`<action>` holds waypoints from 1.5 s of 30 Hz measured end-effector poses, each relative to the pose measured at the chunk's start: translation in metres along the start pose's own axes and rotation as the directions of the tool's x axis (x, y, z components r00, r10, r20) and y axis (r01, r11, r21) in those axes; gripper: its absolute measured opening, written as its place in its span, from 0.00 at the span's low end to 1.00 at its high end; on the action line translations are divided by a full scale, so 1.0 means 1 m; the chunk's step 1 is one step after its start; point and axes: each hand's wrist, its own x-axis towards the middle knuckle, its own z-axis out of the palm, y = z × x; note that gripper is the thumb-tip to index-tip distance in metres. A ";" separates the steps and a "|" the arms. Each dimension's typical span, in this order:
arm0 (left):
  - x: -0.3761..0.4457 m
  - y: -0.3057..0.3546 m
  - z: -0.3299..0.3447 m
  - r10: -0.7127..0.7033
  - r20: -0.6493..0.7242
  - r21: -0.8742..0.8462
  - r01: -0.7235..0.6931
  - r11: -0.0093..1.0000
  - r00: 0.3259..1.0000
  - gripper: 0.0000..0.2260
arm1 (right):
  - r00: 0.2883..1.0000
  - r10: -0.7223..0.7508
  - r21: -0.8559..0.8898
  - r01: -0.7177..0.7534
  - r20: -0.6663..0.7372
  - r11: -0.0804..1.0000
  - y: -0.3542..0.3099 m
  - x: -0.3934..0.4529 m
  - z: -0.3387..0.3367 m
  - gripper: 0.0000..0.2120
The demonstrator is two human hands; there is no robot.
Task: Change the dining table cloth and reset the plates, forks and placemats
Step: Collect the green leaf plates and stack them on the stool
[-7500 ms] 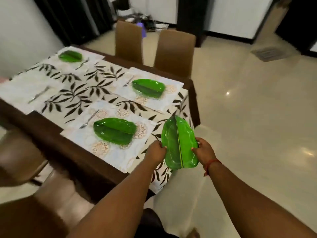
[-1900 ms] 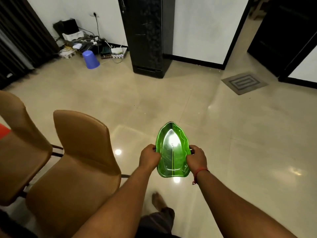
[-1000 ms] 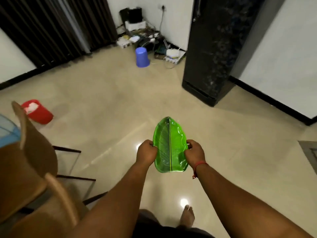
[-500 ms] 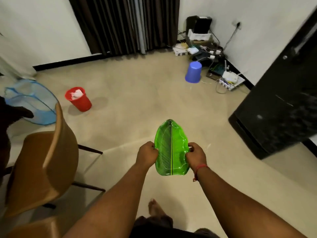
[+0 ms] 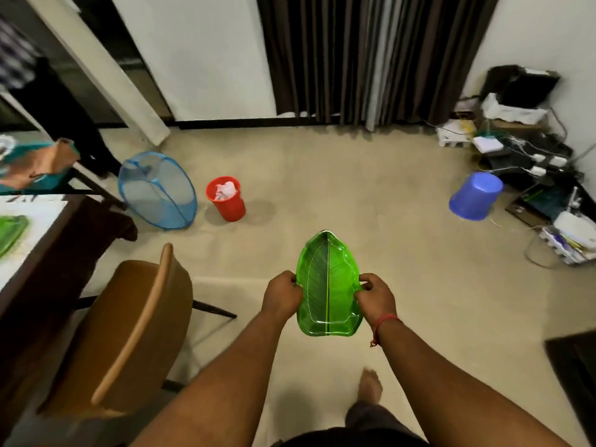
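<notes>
step: I carry plate (image 5: pixel 327 285) to tabletop (image 5: pixel 38 221) | hands: left (image 5: pixel 282 296), right (image 5: pixel 375 296) — both gripping plate rims | tip: I keep it level — set flat on a mat

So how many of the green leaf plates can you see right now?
2. One green leaf plate is held between the left hand and right hand. A second leaf plate lies on the table at the left edge, cut off by the frame. Others may be out of view.
</notes>
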 end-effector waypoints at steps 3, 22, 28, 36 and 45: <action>0.047 0.019 -0.019 -0.085 -0.092 -0.038 0.082 0.996 0.992 0.07 | 0.994 -0.040 -0.057 0.046 0.100 0.997 -0.045 0.063 0.010 0.16; 0.342 -0.001 -0.189 -0.399 -0.182 -0.346 0.321 0.882 0.899 0.06 | 0.903 -0.128 -0.222 0.235 0.410 0.946 -0.285 0.321 0.225 0.16; 0.414 -0.026 -0.267 -0.467 -0.206 -0.477 0.328 0.815 0.860 0.05 | 0.881 -0.118 -0.228 0.245 0.459 0.942 -0.359 0.360 0.314 0.15; 0.509 -0.097 -0.358 -0.665 -0.228 -0.589 0.444 0.675 0.711 0.10 | 0.744 -0.133 -0.264 0.390 0.655 0.882 -0.450 0.422 0.471 0.11; 0.564 -0.149 -0.457 -0.818 -0.335 -0.680 0.481 0.554 0.468 0.14 | 0.469 -0.147 -0.232 0.656 0.871 0.719 -0.570 0.452 0.647 0.10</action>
